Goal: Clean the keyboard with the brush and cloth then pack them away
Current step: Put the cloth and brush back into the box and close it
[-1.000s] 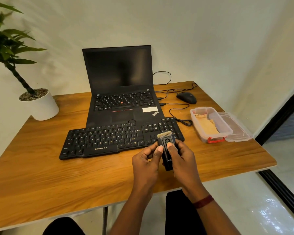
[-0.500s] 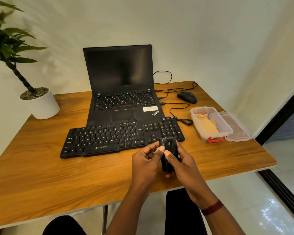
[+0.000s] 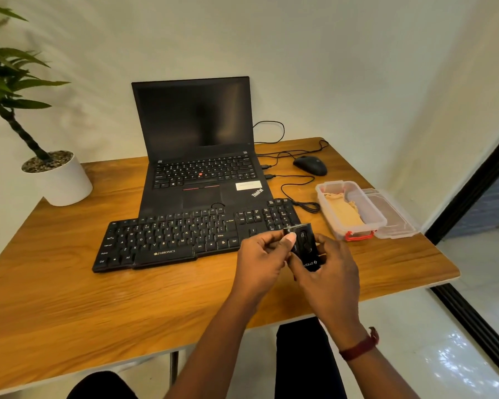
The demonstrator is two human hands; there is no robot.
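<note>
Both hands meet just in front of the keyboard's (image 3: 196, 237) right end, near the front edge of the table (image 3: 69, 298), closed together on the brush (image 3: 307, 249). The right hand (image 3: 329, 272) cups the small black body from below and the side, while the left hand (image 3: 260, 257) pinches its top with thumb and forefinger. A second ago pale bristles stood out of the brush's upper end; half a second ago they were already gone, and now only the plain black casing shows, tilted a little to the right. So the bristles appear to have been slid back into the body, which suggests the brushing part is judged finished and the tool is being made ready for storage.

The cloth (image 3: 343, 214) lies folded in the clear plastic box (image 3: 326, 208) near the table's right edge, with the loose lid (image 3: 392, 217) lying just beside the box on its right. Whether the cloth has already done its wiping cannot be told from here; it sits where it sat a second ago. If wiping is still owed, the cloth must come out before the brush goes in; otherwise the brush goes beside it and the lid gets clipped on.
</note>
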